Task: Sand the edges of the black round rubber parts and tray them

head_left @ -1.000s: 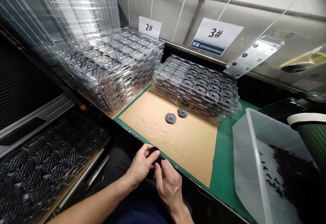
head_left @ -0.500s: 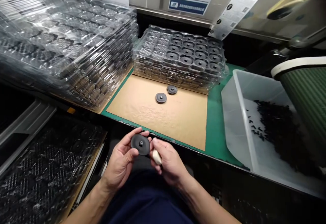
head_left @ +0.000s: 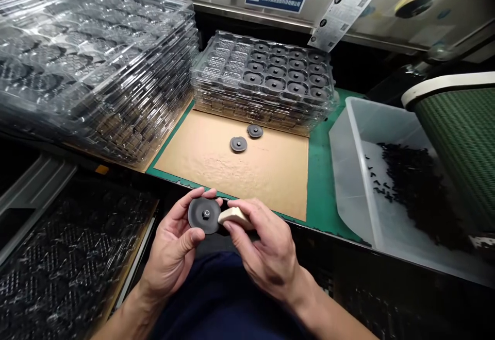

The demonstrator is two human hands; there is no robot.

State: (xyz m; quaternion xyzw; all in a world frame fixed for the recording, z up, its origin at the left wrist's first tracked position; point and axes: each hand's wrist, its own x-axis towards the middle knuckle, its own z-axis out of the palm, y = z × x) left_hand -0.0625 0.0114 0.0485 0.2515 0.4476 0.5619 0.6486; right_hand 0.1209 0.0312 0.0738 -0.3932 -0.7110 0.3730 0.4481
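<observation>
My left hand grips a round black plastic disc by its edge, thumb in front and fingers behind. A small raised hub stands at the disc's centre, facing up at me. Between the thumb and fingers of my right hand is a cream-coloured, wedge-like block; its material I cannot make out. The block's tip meets the disc's right edge, or lies just beside it. Two similar discs, a nearer one and a farther one, lie on the brown cardboard.
Behind the cardboard is a stack of clear trays, its top one partly filled with black discs. Taller clear tray stacks rise at the left. A translucent bin with small black pieces stands right, beside a green conveyor belt. More trays sit lower left.
My right hand has turned over and brought the cream block up to the disc's right edge. My left hand still holds the disc. The whole view has shifted slightly.
</observation>
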